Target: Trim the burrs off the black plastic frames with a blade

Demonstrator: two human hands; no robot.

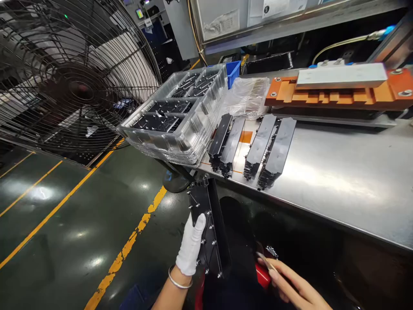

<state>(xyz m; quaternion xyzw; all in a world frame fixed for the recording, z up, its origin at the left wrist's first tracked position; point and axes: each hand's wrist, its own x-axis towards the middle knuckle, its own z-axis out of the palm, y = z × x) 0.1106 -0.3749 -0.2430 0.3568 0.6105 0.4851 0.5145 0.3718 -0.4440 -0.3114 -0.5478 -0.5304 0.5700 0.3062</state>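
Head view: left hand in white glove [190,246] is closed around the edge of a long black plastic part with small shiny metal pins [211,232], thumb on the pinned face, remaining fingers mostly hidden behind it. Part is tilted, off the table, in front of the person's body, upper end near the table edge; can't tell if it touches. Silver-coloured bangle [179,280] on left wrist. Bare right hand [287,280] is nearly closed, thumb and fingers pinching a thin metallic hand tool [266,261], tip toward the part but apart from it; exact type unclear. Smooth red object [263,275] just beside the right hand, partly hidden. Beyond the hands, a shiny bare-metal table [338,181] carries four long dark plastic pieces [279,144] in two pairs near the front edge, an orange rectangular patch [246,137] between pairs. Left of them, a stack of clear plastic trays [187,144], top one divided, black pinned parts in its compartments. Behind: crumpled clear plastic sheeting [247,95], blue plastic bin [233,74]. Back right, stepped orange fixture block [285,94] with a silver metal bar [342,76] across it. Far left, large dark wire-caged fan [80,90] over dark green glossy floor [64,241] with worn yellow lines [143,222].
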